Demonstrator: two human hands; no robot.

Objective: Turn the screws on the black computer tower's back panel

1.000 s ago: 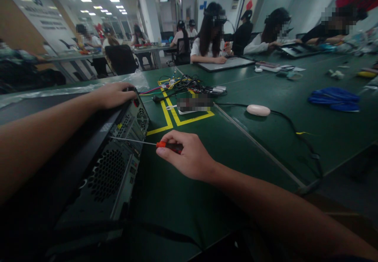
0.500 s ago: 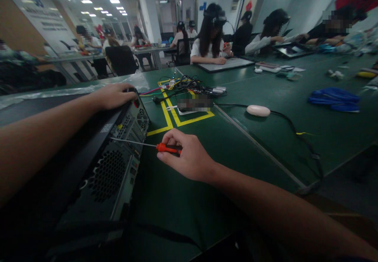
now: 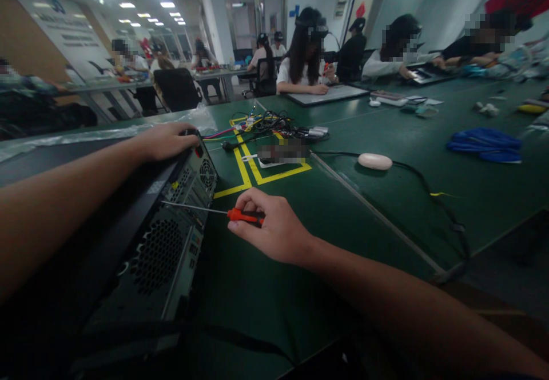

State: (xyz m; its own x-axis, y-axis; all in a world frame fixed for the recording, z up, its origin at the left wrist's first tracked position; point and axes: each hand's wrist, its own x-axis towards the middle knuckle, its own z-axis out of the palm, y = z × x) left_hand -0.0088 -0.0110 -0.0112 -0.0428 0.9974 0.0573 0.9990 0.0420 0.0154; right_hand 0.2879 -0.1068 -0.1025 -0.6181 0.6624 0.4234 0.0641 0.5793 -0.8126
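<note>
A black desktop computer case (image 3: 72, 197) lies on its side at the left, its metal rear panel (image 3: 160, 257) with round vent holes facing right. My left hand (image 3: 165, 140) rests on its top by the far rear corner, fingers and thumb stretched to the edge and apart. In my right hand (image 3: 274, 226) is a screwdriver (image 3: 243, 215) with an orange and black handle, pinched between thumb and fingers. Its thin shaft points left, and the tip meets the rear panel close to the top edge. Whether it sits in a screw is too small to tell.
Beyond the case, tangled cables (image 3: 274, 122) lie over yellow tape (image 3: 283, 172) on the green table (image 3: 343, 288). A pale oval object (image 3: 374, 162) sits on a black cord at the right, with blue cloth (image 3: 484, 144) farther off. Several people work across the table.
Both hands, the screwdriver and the case stay almost as they were. At the back right, a co-worker's arms and the dark-framed panel before them have shifted slightly.
</note>
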